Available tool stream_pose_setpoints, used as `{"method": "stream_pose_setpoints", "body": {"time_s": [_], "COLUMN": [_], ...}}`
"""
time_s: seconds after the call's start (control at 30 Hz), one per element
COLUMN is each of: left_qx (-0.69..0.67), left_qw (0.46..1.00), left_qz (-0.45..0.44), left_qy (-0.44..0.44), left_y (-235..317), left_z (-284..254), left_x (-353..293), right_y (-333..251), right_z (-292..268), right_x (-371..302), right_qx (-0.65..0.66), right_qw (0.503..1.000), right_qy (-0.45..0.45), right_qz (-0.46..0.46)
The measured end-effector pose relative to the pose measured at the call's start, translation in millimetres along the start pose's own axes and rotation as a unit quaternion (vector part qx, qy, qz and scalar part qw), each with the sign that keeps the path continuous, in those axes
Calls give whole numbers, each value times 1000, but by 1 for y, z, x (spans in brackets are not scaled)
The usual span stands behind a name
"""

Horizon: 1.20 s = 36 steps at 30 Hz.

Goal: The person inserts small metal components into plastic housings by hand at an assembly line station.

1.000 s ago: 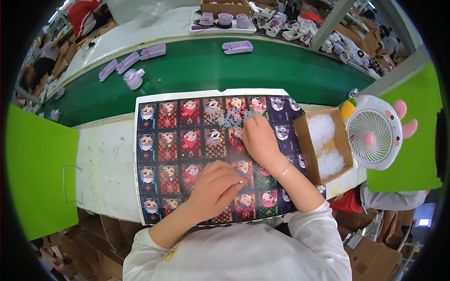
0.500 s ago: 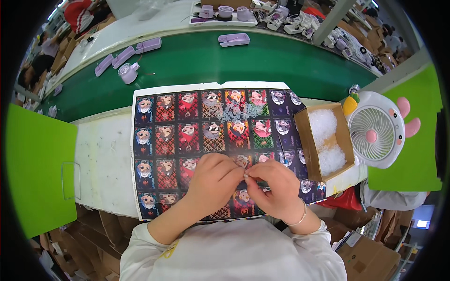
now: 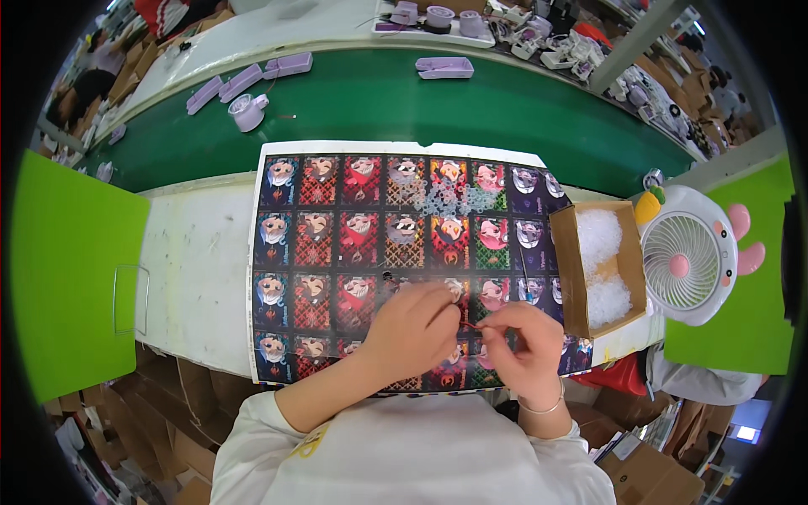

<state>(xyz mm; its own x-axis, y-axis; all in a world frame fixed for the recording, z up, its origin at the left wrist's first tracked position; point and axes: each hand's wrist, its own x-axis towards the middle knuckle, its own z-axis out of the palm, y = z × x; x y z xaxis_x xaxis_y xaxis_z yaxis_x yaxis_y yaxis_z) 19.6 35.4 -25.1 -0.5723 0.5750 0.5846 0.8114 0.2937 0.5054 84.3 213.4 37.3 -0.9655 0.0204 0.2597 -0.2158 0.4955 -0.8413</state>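
Observation:
My left hand [image 3: 414, 330] and my right hand [image 3: 528, 347] are close together above the printed character sheet [image 3: 313, 252], both closed in a pinch. A thin red wire-like strand [image 3: 470, 325] runs across the small gap between their fingertips. Both hands grip it, though its ends are hidden by the fingers. Beyond them, a loose pile of small clear rings [image 3: 457, 199] lies on the sheet. Right of the pile rests a slim tool with a blue part [image 3: 528, 290]. A small dark piece [image 3: 387, 275] is on the sheet just beyond my left hand.
At the right stand an open cardboard box [image 3: 573, 278] of clear small pieces and a white fan [image 3: 683, 261] with pink ears. Lilac plastic housings [image 3: 444, 68] sit on the green conveyor belt [image 3: 362, 101] behind. Green panels [image 3: 76, 278] flank both sides.
My hands have drawn slightly apart, and the red strand now shows between them. The dark piece has come into sight beyond my left hand. The whole view has shifted a little.

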Motion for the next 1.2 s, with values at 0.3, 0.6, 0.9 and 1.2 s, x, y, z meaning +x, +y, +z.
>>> {"method": "stream_pose_setpoints", "body": {"time_s": [0.3,0.6,0.9,1.2], "left_qx": [-77,-124,-111,-100], "left_qw": [989,977,980,973], "left_qz": [-92,-95,-106,-174], "left_qy": [-91,-145,-129,-115], "left_y": [-6,0,-2,9], "left_z": [-6,-23,-16,-14], "left_x": [-31,-38,-34,-26], "right_y": [51,65,35,124], "right_z": [40,111,-18,-244], "right_x": [36,70,-12,-273], "right_qx": [142,-199,1,-272], "right_qw": [970,936,997,779], "right_qy": [-81,-268,16,454], "right_qz": [179,-110,77,337]}}
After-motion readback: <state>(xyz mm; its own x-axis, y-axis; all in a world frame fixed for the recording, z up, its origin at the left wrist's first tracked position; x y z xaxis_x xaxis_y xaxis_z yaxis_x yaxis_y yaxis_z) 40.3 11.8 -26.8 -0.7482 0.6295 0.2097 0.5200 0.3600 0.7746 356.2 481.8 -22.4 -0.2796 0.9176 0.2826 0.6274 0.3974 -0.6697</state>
